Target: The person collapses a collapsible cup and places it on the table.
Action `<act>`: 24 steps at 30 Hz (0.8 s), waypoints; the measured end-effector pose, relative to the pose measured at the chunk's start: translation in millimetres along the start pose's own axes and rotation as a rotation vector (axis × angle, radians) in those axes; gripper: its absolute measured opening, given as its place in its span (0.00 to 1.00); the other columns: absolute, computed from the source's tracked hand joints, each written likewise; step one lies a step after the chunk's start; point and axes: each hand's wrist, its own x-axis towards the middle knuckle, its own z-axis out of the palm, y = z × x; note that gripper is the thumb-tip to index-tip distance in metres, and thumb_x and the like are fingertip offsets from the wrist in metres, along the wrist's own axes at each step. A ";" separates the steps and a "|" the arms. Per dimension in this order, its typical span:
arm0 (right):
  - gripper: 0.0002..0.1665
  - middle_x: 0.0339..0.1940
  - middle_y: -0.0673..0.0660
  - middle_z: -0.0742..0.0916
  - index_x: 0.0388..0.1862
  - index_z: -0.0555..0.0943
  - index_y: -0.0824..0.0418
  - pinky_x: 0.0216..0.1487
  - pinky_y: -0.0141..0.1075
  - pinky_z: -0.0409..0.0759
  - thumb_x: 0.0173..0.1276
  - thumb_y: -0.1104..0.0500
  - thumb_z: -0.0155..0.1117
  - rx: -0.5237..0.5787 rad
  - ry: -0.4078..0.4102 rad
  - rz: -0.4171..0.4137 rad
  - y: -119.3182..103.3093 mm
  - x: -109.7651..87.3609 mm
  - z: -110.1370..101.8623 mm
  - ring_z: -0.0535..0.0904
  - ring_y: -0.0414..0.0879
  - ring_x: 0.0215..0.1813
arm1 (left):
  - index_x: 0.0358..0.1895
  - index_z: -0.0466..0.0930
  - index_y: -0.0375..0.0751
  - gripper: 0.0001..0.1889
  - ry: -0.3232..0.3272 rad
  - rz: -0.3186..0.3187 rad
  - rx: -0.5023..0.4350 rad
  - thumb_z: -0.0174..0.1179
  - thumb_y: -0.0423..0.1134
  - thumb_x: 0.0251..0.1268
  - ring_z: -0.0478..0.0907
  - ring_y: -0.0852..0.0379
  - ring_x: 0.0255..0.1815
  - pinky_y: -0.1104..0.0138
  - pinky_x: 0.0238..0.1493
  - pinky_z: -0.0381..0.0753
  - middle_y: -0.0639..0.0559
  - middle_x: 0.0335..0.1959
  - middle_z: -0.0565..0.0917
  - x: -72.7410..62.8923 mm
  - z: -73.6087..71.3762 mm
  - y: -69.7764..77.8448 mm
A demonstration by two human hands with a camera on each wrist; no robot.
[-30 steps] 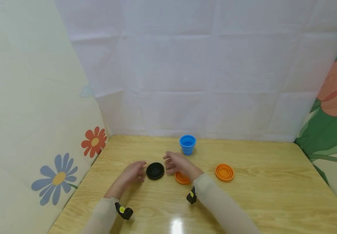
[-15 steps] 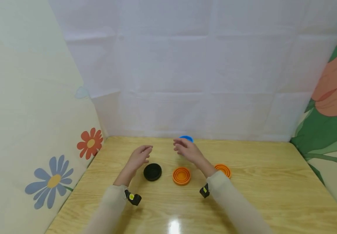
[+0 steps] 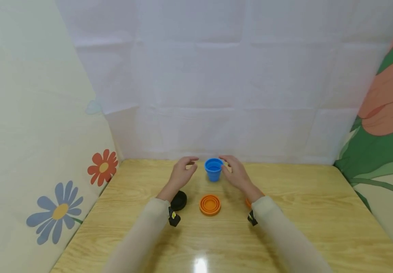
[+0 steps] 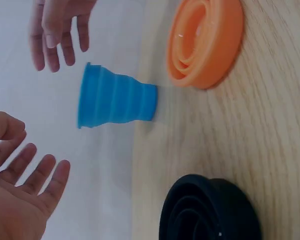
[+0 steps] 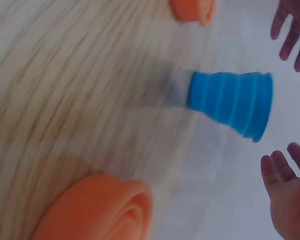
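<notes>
A blue collapsible cup [image 3: 213,170] stands upright and extended near the back of the table. On its left my left hand [image 3: 182,172] hovers with fingers loosely bent and apart from it. My right hand [image 3: 235,172] is on the cup's other side, its thumb overlapping the rim in the head view. The right wrist view shows a gap between the right hand [image 5: 292,195] and the blue cup [image 5: 232,102]. Neither hand holds anything.
A flattened orange collapsible cup [image 3: 210,205] lies in front of the blue one. A flattened black cup [image 3: 179,200] is partly behind the left wrist; a second orange cup [image 3: 249,203] is mostly hidden by the right forearm. A white cloth [image 3: 196,76] hangs behind the table.
Both hands have moved forward, away from the flattened black cup, to either side of the blue cup. The cups on the table keep their places.
</notes>
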 end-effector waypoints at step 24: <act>0.18 0.68 0.68 0.77 0.57 0.80 0.72 0.70 0.54 0.72 0.69 0.70 0.63 -0.043 -0.134 0.009 25.3 1.3 24.3 0.73 0.63 0.69 | 0.56 0.81 0.30 0.18 -0.158 0.111 0.117 0.60 0.23 0.62 0.75 0.40 0.64 0.51 0.58 0.82 0.35 0.62 0.75 24.7 46.6 -16.8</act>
